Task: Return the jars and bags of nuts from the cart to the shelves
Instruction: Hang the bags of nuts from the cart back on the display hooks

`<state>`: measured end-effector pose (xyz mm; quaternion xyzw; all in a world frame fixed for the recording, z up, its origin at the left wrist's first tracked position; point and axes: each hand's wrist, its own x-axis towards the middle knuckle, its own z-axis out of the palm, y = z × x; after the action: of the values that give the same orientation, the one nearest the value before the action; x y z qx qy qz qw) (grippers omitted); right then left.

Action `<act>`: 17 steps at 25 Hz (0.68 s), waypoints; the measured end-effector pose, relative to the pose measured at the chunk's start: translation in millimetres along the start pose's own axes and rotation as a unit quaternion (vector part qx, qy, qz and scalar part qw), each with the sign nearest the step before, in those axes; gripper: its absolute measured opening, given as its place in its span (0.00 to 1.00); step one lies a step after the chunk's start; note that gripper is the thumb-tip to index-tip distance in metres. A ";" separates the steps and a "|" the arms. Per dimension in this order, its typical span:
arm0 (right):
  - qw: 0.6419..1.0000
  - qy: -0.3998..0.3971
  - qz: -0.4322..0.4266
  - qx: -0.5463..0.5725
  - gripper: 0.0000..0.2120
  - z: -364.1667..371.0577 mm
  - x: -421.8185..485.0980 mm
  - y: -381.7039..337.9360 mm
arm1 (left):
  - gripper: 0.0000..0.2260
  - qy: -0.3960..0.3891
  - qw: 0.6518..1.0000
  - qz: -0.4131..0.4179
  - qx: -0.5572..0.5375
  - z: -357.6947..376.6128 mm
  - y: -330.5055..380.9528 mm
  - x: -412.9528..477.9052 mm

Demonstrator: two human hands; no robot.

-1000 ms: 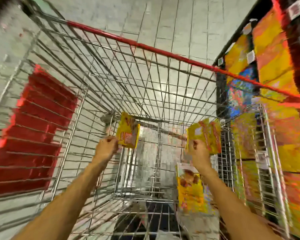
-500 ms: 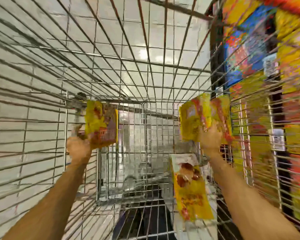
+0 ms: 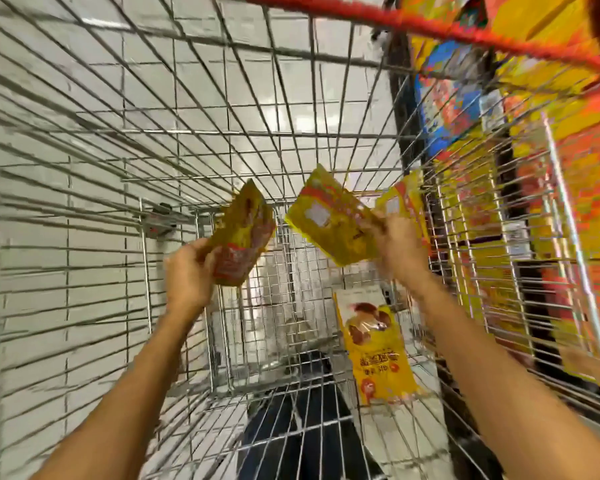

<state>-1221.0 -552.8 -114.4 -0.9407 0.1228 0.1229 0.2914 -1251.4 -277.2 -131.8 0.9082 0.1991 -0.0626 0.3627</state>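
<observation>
A: Light?
B: Bright, even, overhead. Floor tiles [image 3: 291, 98] glare almost white behind the cart mesh [image 3: 84, 209]. No hard shadows.
A: Sharpness?
B: Poor. Motion blur throughout. Shelves [image 3: 551, 174] smear into colour blocks; left-hand bag [image 3: 243, 237] and right-hand bags [image 3: 333, 220] soft. Fisheye bows edge wires. Loose bag [image 3: 374, 351] sharpest.

Left hand [image 3: 187, 271] moved inward toward cart centre; its yellow nut bag [image 3: 243, 233] now leans top-right. Right hand [image 3: 400, 247] shifted slightly left; its two bags fanned apart, front bag [image 3: 329, 220] swung left, rear bag [image 3: 406, 199] at right. Gap between held bags narrower. Red cart rim [image 3: 395, 20] back in view at top.
</observation>
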 end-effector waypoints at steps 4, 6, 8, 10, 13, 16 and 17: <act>0.988 0.101 -0.112 -0.012 0.08 -95.2 -73.2 -41.8 | 0.07 0.039 0.991 0.113 -0.067 -73.4 70.3 -31.0; 0.971 0.198 -0.117 0.067 0.05 -146.3 -129.5 -58.1 | 0.09 0.071 0.976 0.195 -0.060 -114.0 105.2 -56.1; 0.928 0.303 -0.096 0.195 0.09 -192.6 -190.5 -65.7 | 0.10 0.072 0.943 0.321 -0.052 -149.6 142.9 -86.6; 0.867 0.399 -0.072 0.291 0.13 -226.2 -244.9 -66.2 | 0.11 0.050 0.896 0.441 -0.024 -176.5 180.6 -114.5; 0.777 0.468 -0.063 0.417 0.11 -258.2 -309.6 -58.7 | 0.10 -0.004 0.860 0.503 -0.085 -203.7 236.5 -150.0; 0.760 0.506 -0.040 0.405 0.06 -285.7 -379.4 -51.3 | 0.09 -0.121 0.845 0.474 -0.215 -213.8 288.6 -191.6; 0.776 0.514 -0.028 0.364 0.07 -292.5 -403.3 -46.4 | 0.08 -0.164 0.826 0.482 -0.242 -211.7 303.9 -209.4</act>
<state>-1539.2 -620.6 265.6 -0.6909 0.2634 -0.4414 0.5084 -1325.4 -398.5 269.2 0.7476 -0.3182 0.0225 0.5825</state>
